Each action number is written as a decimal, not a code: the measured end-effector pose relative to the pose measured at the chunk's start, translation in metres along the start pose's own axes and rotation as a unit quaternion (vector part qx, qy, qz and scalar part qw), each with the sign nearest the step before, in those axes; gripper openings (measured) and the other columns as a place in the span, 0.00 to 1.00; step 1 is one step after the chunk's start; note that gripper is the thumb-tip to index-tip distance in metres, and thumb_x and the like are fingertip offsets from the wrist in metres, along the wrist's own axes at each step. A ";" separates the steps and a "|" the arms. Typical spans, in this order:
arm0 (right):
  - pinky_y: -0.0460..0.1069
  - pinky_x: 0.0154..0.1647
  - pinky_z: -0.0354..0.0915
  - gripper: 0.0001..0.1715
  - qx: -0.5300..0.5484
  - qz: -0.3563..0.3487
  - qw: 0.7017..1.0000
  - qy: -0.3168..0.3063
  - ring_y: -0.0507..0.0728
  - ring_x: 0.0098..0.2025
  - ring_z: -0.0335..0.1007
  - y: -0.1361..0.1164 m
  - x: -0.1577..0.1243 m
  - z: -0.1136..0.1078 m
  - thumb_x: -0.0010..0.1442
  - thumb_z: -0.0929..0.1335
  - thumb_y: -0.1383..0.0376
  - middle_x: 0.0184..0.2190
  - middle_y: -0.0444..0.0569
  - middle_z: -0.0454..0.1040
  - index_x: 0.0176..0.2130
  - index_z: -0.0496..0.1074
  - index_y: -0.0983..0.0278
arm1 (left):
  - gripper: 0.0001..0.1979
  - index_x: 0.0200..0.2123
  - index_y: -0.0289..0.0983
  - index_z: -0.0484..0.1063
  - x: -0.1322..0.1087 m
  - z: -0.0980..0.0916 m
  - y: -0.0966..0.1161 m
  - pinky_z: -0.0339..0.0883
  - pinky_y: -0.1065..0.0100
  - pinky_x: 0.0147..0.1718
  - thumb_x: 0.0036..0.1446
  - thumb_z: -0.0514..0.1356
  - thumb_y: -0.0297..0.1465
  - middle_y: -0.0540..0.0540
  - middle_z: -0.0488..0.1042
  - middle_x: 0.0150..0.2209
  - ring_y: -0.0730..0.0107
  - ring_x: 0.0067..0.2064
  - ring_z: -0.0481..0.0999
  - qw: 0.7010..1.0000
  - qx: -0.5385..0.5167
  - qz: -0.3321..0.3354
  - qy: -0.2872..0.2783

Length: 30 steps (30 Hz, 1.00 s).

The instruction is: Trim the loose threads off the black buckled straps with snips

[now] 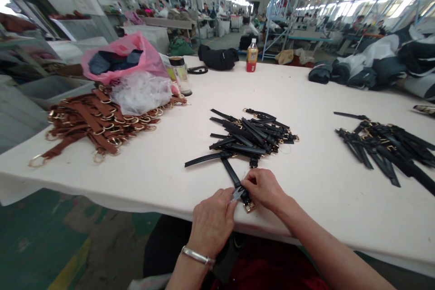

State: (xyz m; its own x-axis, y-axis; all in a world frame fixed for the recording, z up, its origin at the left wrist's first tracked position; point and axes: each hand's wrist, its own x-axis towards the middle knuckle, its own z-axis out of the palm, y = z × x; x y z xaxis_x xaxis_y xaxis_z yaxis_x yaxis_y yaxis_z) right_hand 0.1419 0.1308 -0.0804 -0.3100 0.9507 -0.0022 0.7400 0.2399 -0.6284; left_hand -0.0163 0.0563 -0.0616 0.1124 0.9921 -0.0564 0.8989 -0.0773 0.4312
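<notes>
Right, head view: black strap (231, 172) is laid near the table edge (163, 197), long axis slanting from far left to the buckle (249, 207) at near right. Strap is pinched from the right by the right hand (268, 188); small metal snips (238, 193) are gripped in the left hand (212, 219), tip over the strap. Both hands equally near.

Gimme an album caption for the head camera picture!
Left hand holding a silvery tool, right hand at a black buckled strap.

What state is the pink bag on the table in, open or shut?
Open: the mouth of the pink bag is spread wide, and dark cloth shows inside.
</notes>
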 end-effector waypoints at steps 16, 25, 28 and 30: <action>0.45 0.31 0.57 0.12 0.096 -0.065 0.993 0.036 0.51 0.28 0.64 0.007 -0.010 0.009 0.57 0.66 0.67 0.23 0.43 0.68 0.23 0.67 0.64 | 0.12 0.44 0.46 0.70 0.007 0.002 0.002 0.64 0.65 0.35 0.60 0.50 0.34 0.50 0.78 0.40 0.62 0.39 0.76 1.000 0.006 -0.021 0.001; 0.45 0.30 0.56 0.12 0.094 -0.053 0.993 0.041 0.51 0.27 0.63 0.007 -0.009 0.011 0.57 0.66 0.66 0.23 0.43 0.69 0.22 0.67 0.64 | 0.11 0.41 0.45 0.71 0.008 -0.001 0.006 0.63 0.63 0.34 0.60 0.50 0.33 0.49 0.77 0.37 0.59 0.39 0.77 0.999 0.047 -0.009 -0.007; 0.45 0.30 0.56 0.12 0.091 -0.052 0.994 0.040 0.51 0.27 0.63 0.007 -0.009 0.011 0.57 0.66 0.67 0.23 0.43 0.68 0.22 0.67 0.64 | 0.11 0.38 0.44 0.72 0.010 -0.001 0.006 0.62 0.63 0.32 0.61 0.49 0.33 0.48 0.77 0.35 0.58 0.37 0.77 0.998 0.056 -0.005 -0.012; 0.45 0.30 0.56 0.12 0.089 -0.051 0.994 0.041 0.51 0.28 0.63 0.008 -0.009 0.012 0.57 0.65 0.67 0.23 0.43 0.67 0.22 0.66 0.64 | 0.12 0.37 0.43 0.72 0.010 -0.001 0.007 0.62 0.63 0.31 0.61 0.48 0.33 0.47 0.77 0.34 0.58 0.36 0.77 0.998 0.062 -0.001 -0.014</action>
State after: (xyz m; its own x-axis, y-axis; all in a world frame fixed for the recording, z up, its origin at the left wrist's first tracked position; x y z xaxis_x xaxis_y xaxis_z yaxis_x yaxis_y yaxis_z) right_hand 0.1434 0.1214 -0.0945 -0.3224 0.9379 0.1278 0.5875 0.3041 -0.7500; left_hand -0.0099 0.0658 -0.0582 0.1204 0.9892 -0.0840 0.9447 -0.0882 0.3158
